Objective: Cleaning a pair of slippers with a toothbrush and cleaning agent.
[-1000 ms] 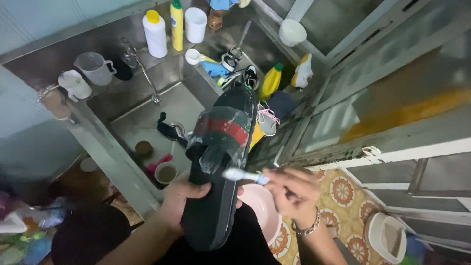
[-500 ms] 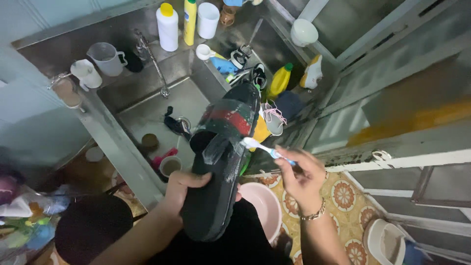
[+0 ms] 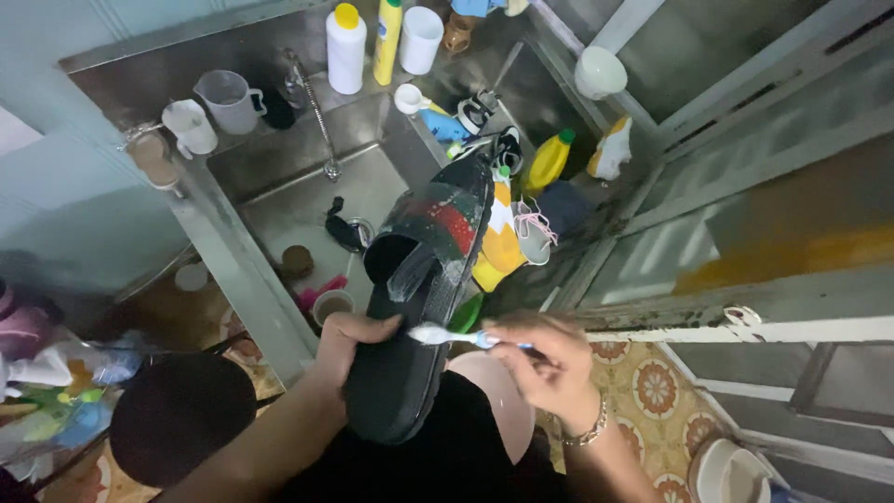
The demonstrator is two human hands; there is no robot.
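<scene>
A steel sink (image 3: pixel 279 200) fills the upper left, with a tap (image 3: pixel 312 107) reaching over it. On its back ledge stand a white bottle with a yellow cap (image 3: pixel 345 48), a tall yellow bottle (image 3: pixel 386 42) and a white cup (image 3: pixel 420 39). A clear jug (image 3: pixel 226 101) and a white mug (image 3: pixel 190 128) sit on the left ledge. A yellow detergent bottle (image 3: pixel 548 161) stands near a white sneaker (image 3: pixel 533 233). A white bowl (image 3: pixel 599 73) rests on the window frame. Patterned floor tiles (image 3: pixel 652 391) show at lower right.
</scene>
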